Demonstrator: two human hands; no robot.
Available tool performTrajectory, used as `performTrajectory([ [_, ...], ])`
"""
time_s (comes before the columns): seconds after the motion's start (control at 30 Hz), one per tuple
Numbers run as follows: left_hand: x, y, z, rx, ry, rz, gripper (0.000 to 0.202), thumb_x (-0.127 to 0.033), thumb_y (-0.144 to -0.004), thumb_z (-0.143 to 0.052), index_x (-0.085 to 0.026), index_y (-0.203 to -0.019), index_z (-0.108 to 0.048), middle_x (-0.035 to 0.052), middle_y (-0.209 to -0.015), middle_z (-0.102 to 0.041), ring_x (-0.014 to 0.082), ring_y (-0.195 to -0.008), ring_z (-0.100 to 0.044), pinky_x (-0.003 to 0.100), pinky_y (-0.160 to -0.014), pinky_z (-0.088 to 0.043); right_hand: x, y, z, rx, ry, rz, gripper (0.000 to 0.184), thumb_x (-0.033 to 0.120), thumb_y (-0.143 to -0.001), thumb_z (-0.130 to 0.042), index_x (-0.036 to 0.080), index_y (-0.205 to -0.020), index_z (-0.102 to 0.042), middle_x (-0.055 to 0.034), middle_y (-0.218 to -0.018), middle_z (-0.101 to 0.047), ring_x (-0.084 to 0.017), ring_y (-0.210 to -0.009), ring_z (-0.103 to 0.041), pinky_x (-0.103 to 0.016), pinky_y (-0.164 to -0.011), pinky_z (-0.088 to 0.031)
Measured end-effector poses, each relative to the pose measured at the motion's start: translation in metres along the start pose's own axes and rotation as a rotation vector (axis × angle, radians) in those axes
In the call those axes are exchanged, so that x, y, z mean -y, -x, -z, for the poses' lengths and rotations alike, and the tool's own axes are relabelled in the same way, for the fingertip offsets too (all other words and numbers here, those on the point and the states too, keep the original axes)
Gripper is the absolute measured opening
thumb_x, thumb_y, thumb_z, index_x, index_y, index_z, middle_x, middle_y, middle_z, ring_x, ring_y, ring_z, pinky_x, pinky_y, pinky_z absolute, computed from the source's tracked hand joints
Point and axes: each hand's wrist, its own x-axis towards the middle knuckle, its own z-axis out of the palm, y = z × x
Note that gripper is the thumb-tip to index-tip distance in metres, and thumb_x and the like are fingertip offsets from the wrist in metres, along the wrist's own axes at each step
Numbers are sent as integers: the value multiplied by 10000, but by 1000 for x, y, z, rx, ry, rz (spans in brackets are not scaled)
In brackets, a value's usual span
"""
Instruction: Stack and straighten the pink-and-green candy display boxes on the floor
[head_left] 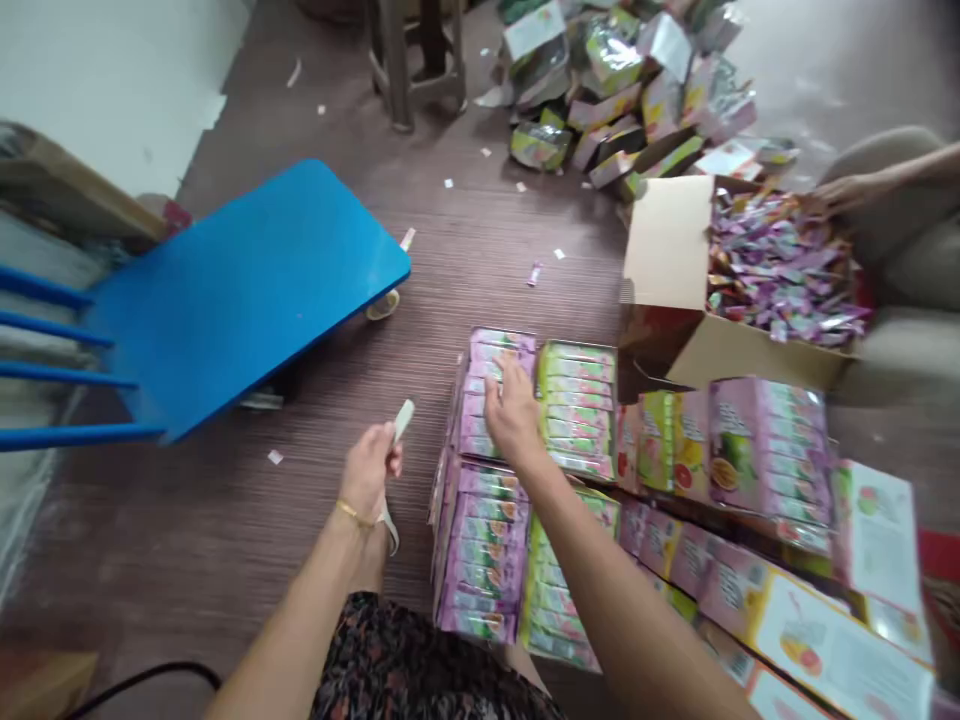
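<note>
My left hand (367, 470) is closed round a pale green, flat, narrow object (404, 419), whose exact kind I cannot make out. It hovers over the floor, left of the stacked packs. My right hand (514, 415) reaches onto a purple pack of sachets (474, 432), its fingers stretched out over the pack's top and apparently touching it. Beside that pack lies a green pack of sachets (579, 395). Nearer my body are another purple pack (487, 550) and a green pack (555, 595), partly hidden under my right forearm.
A blue platform trolley (247, 280) stands at left. An open carton (670, 235) at right is full of loose sachets (787, 265), with another person's hand (847, 192) at it. Printed boxes (735, 440) line the right; crumpled packaging (622, 90) is heaped behind, near a stool (401, 75).
</note>
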Motion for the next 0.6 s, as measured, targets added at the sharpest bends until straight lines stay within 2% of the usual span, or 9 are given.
performTrajectory([
  [0.07, 7, -27, 2, -38, -105, -35, 402, -460, -665, -744, -150, -758, -506, -42, -574, -559, 36, -396, -405, 148, -368, -298, -11, -19, -23, 5, 255, 1, 477, 307, -939, -362, 129, -1360, -499, -117, -1479, -430, -256, -1403, -311, -480, -1180, -221],
  [0.1, 13, -39, -1, -17, -165, -11, 302, -379, -722, -695, -151, -754, -499, -34, -572, -575, 41, -376, -406, 155, -358, -285, -17, -23, -33, 10, 359, 19, 489, 316, -946, -359, 150, -1393, -470, -93, -1516, -384, -263, -1428, -262, -501, -1188, -182],
  [0.17, 24, -59, -14, 79, -271, 73, 124, -236, -801, -584, -151, -774, -497, -28, -583, -592, 54, -354, -425, 171, -362, -297, -28, -25, -45, 5, 504, 67, 510, 340, -962, -335, 183, -1441, -412, -64, -1552, -324, -254, -1453, -205, -513, -1195, -140],
  [0.23, 33, -75, -29, 198, -387, 141, 20, -160, -843, -505, -150, -841, -522, -33, -604, -589, 67, -362, -453, 188, -387, -332, -35, -21, -48, -13, 577, 93, 524, 357, -973, -299, 186, -1463, -375, -66, -1557, -312, -234, -1457, -193, -502, -1196, -143],
  [0.3, 37, -88, -42, 319, -569, 126, 95, -130, -865, -470, -150, -903, -554, -22, -647, -602, 81, -419, -500, 206, -446, -374, -37, -17, -47, -14, 610, 96, 531, 369, -976, -279, 186, -1467, -368, -77, -1550, -324, -226, -1455, -200, -504, -1191, -159],
  [0.37, 36, -98, -49, 402, -816, 35, 132, -112, -866, -466, -146, -922, -581, 18, -731, -649, 111, -561, -582, 229, -554, -421, -37, -16, -45, -9, 631, 91, 531, 376, -977, -275, 193, -1466, -369, -85, -1546, -330, -227, -1452, -207, -510, -1182, -178],
  [0.47, 25, -111, -54, 412, -1084, -65, 199, -175, -914, -428, -149, -999, -606, 93, -948, -698, 178, -845, -646, 272, -708, -446, -37, -16, -44, -12, 658, 87, 528, 377, -976, -281, 205, -1467, -369, -90, -1544, -333, -231, -1451, -209, -517, -1175, -191],
  [0.53, 15, -121, -57, 399, -1165, -115, 285, -288, -964, -382, -158, -1065, -614, 117, -1045, -691, 212, -947, -645, 297, -755, -449, -38, -17, -44, -10, 667, 89, 527, 370, -975, -276, 207, -1468, -369, -92, -1541, -339, -233, -1449, -212, -524, -1172, -192],
  [0.6, 4, -132, -63, 401, -1222, -222, 360, -385, -980, -364, -176, -1119, -622, 121, -1090, -686, 234, -1004, -641, 311, -796, -450, -39, -17, -44, -4, 672, 90, 530, 363, -973, -269, 203, -1469, -367, -96, -1540, -338, -240, -1448, -216, -533, -1167, -196],
])
